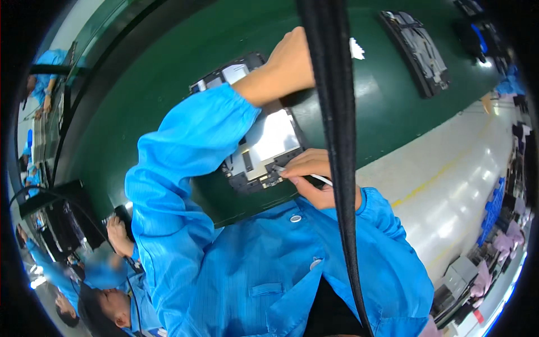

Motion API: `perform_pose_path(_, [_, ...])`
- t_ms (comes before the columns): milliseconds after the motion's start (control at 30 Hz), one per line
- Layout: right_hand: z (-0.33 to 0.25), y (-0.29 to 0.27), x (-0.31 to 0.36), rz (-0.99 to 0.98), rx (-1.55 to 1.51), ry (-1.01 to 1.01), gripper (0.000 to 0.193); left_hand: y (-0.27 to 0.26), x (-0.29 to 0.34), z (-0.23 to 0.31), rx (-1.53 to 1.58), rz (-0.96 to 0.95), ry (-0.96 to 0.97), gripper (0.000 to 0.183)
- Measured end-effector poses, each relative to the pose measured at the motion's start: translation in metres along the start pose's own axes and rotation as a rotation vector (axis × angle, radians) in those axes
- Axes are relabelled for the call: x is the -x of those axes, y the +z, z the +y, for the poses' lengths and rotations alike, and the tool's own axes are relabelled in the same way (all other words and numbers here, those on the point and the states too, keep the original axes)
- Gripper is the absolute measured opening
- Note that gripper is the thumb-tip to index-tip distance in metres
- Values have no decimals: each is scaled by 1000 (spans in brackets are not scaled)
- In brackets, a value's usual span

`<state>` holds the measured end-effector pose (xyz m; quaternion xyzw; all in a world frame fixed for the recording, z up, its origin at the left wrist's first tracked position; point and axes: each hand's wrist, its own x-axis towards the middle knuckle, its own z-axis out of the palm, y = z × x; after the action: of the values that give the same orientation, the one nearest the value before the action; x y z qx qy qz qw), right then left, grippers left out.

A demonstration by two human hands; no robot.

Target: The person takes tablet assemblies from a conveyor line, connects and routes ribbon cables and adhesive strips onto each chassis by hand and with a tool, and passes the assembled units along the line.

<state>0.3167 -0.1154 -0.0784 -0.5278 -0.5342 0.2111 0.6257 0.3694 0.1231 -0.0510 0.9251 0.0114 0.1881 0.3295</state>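
An opened flat electronic device (pixel 275 135) with a silver plate and black frame lies on the green worktop in front of me. My right hand (pixel 314 177) is closed on a thin white stick-like tool (pixel 321 180). Its tip end touches or hovers just over small parts along the device's near edge. My left hand (pixel 287 66) reaches across above the far side of the device; a black strap hides its fingers. Beyond the strap, near that hand, shows a small crumpled white piece (pixel 356 49). Under my left wrist another black-and-silver device part (pixel 233 73) is partly covered.
A black strap (pixel 337 112) hangs down through the middle of the view. Another opened black device (pixel 415 53) rests on the green worktop (pixel 376 121) at the far right. Co-workers in blue sit on the left, one hand (pixel 119 236) close to the bench. A pale floor (pixel 449 168) runs along the right.
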Motion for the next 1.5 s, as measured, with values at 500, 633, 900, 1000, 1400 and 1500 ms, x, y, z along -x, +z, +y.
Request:
perform_pose_path(500, [1,2,-12,-26,111,21,23,-54,26,2,393,291,-76,31])
perform_pose_path(633, [-7,-4,-33,-39,101,66,25,-75,101,0,2,592,188,18])
perform_pose_path(900, [10,-7,-69,-245,157,66,20,-64,221,35,-166,285,641,32])
perform_pose_path(1000, [12,-6,-75,-256,178,156,27,-59,231,39,-214,130,580,43])
perform_pose_path(1400, [31,-5,-81,-228,162,135,32,-51,224,36,-163,41,445,56])
perform_pose_path(1500, [28,-6,-84,-234,168,149,26,-54,222,36,-169,38,426,57])
